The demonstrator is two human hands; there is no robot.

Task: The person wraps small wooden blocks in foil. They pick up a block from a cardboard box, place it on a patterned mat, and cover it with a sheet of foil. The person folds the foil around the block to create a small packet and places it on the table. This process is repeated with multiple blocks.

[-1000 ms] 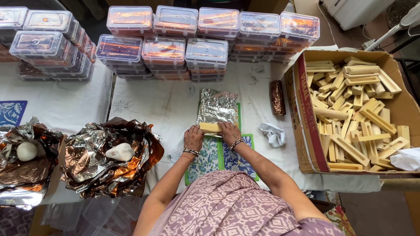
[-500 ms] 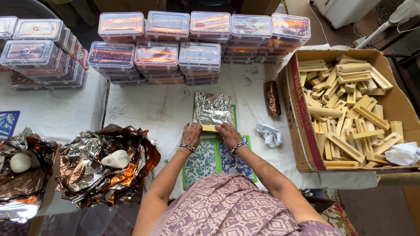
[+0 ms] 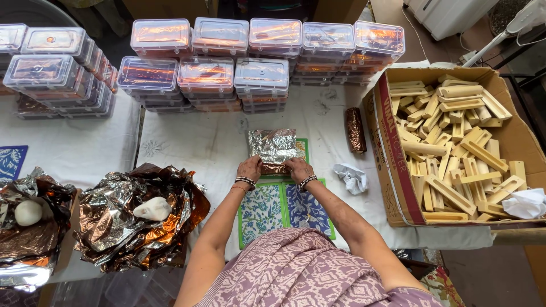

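Item: one foil sheet (image 3: 274, 145), lying on the white tablecloth (image 3: 193, 142) just beyond our fingers, its near edge rolled over something we cannot see. Our left hand (image 3: 249, 169) and right hand (image 3: 298, 169), a little apart, press that rolled edge down from either end, likely to keep the wrap tight.
Under the wrists: two printed mats (image 3: 284, 207), side by side.
Right of the right hand: one crumpled cloth (image 3: 351, 177), one foil-wrapped bar (image 3: 356, 129), one cardboard box (image 3: 515, 136) of many wooden pieces.
Left of the left hand: one foil heap (image 3: 136, 219), weighted by one white stone (image 3: 151, 209).
Beyond: stacked lidded boxes (image 3: 261, 74), too many to count.
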